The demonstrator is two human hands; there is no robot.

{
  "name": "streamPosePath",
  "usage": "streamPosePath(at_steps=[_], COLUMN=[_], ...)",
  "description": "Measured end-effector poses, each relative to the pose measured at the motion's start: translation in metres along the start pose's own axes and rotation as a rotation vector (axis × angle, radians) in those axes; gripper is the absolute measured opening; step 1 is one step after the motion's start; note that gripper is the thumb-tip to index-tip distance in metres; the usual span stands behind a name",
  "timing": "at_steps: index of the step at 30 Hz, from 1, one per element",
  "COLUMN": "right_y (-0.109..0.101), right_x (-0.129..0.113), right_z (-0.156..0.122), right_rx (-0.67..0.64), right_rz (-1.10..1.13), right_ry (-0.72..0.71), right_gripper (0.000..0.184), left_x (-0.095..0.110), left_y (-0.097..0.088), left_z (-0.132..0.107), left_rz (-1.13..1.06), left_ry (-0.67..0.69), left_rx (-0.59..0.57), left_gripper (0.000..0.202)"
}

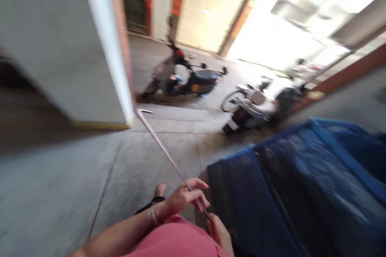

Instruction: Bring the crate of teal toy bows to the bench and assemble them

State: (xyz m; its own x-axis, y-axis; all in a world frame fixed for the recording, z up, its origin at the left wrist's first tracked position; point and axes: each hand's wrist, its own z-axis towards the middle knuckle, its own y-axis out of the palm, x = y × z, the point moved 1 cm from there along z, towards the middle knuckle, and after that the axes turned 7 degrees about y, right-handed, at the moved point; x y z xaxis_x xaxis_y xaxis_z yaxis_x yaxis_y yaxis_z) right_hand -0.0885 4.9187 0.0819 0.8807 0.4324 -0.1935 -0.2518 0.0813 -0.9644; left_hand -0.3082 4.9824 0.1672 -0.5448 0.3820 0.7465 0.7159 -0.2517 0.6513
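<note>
Basically one head view, heavily motion-blurred. Left hand [183,198] has fingers curled round a thin rod [164,150], pinching it near its low end. Right hand [220,231] sits just below, under the rod's near end; whether it is clamped on it I can't tell, it's half hidden by the pink garment [177,239]. The rod runs diagonally up and left from the hands to a bent tip [144,111] by the wall corner [126,116]. That angle looks like a two-handed hold used to reach far, as a judgement.

Materials: rod is slim, pale, straight, probably metal, with a hooked end. Floor [60,192] is grey concrete slabs with seams. Blue tarp [301,192], creased and glossy, covers something bulky near right. Two scooters [193,78] [256,106] parked far, one dark, one white. Ribbed shutter [211,4] beyond.
</note>
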Motion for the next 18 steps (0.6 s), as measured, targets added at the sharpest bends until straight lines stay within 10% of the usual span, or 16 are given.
streamPosePath(at_steps=[4, 8, 14, 18], right_y=[-0.007, -0.04, -0.204, -0.298], right_x=[0.004, -0.009, -0.012, 0.009], right_z=[-0.014, 0.031, 0.078, 0.075], right_rx=[-0.011, 0.054, 0.398, 0.52], right_rz=[-0.115, -0.232, -0.7, -1.055], right_ry=[0.368, 0.486, 0.516, 0.574], right_gripper=[0.018, 0.02, 0.022, 0.018], left_x=[0.044, 0.085, 0.156, 0.137], left_y=[-0.021, -0.001, 0.091, 0.106], left_z=[0.061, 0.124, 0.203, 0.253], left_rz=[0.085, 0.169, 0.253, 0.379], left_ry=[-0.093, -0.15, 0.219, 0.513], left_rx=[-0.18, -0.31, -0.701, -0.788], left_gripper=[0.056, 0.051, 0.061, 0.061])
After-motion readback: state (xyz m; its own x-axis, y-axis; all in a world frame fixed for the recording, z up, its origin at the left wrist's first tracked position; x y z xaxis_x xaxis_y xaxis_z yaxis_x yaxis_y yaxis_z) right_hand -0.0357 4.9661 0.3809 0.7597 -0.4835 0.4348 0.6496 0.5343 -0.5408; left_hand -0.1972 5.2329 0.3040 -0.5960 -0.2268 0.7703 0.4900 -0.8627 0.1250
